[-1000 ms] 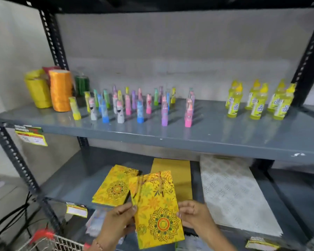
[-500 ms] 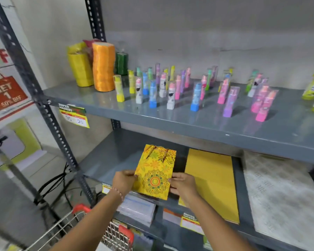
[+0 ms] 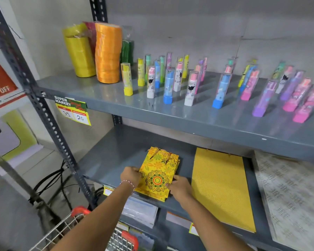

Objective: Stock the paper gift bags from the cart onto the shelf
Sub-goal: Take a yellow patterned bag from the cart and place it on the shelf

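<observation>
Grey steel shelving (image 3: 116, 147) stood against a pale wall, and your view had swung left and closer over the last second, so the yellow bottles had left the frame and a red sale poster (image 3: 0, 84) had come in. On the upper shelf (image 3: 188, 113) stood ribbon spools (image 3: 107, 53) and rows of small coloured tubes (image 3: 168, 86). On the lower shelf a plain yellow bag (image 3: 221, 187) lay flat, with a pale patterned sheet (image 3: 290, 196) to its right.

A second ago you held the yellow floral gift bags (image 3: 159, 171) in the air in front of the shelf. Now the stack lay flat on the lower shelf, just left of the plain yellow bag, on top of the one that was already there. That batch looked as good as stocked; it seemed to need only squaring up.

Your left hand (image 3: 130, 175) had its fingers curled against the stack's left edge. Your right hand (image 3: 179, 185) pressed flat at the right edge, fingers close together. Below, the wire cart (image 3: 65, 227) with red corners waited.

The shelf tag (image 3: 73, 110) read "SUPER MARKET", with handwritten 39 and 20. The poster showed "% OFF"; the rest was cut off.
</observation>
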`<state>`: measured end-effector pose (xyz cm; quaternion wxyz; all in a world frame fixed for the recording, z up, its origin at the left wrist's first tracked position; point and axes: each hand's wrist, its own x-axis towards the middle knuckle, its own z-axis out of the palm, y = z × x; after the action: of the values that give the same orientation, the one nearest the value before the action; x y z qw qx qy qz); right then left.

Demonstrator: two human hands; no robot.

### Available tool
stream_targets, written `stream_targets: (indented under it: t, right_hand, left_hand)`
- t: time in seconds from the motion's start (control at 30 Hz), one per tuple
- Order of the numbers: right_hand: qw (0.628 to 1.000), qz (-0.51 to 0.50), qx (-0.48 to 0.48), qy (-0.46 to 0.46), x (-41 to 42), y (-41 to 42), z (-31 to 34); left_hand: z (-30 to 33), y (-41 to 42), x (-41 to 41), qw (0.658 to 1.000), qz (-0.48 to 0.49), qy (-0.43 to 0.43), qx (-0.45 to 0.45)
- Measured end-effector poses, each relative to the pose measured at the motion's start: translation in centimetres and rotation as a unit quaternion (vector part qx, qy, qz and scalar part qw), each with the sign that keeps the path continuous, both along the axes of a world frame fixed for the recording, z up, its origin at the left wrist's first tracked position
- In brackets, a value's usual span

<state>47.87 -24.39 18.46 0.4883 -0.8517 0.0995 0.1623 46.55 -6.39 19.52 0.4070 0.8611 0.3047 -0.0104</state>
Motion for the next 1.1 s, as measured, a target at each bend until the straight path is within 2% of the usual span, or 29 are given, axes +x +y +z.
stream_targets:
  t: [0.43,0.7,1.0,1.1]
  right_hand:
    - [0.998,-0.04,0.044,-0.015,-0.6,0.8,-1.9]
    - [0.994,-0.084,0.037,-0.059,-0.9,0.7,-1.9]
    - [0.991,-0.101,0.083,-0.032,-0.6,0.2,-3.8]
    - [0.991,-0.088,0.071,-0.066,-1.6,0.3,-2.2]
  left_hand:
    - [-1.4,1.3,-0.2,0.995,0.075,0.005,-0.066]
    - [-0.7,0.7,0.0,0.999,0.035,-0.02,0.011]
    - [-1.6,1.0,0.7,1.0,0.02,-0.012,0.01]
    - [-1.1,1.3,0.3,0.998,0.054,-0.024,-0.03]
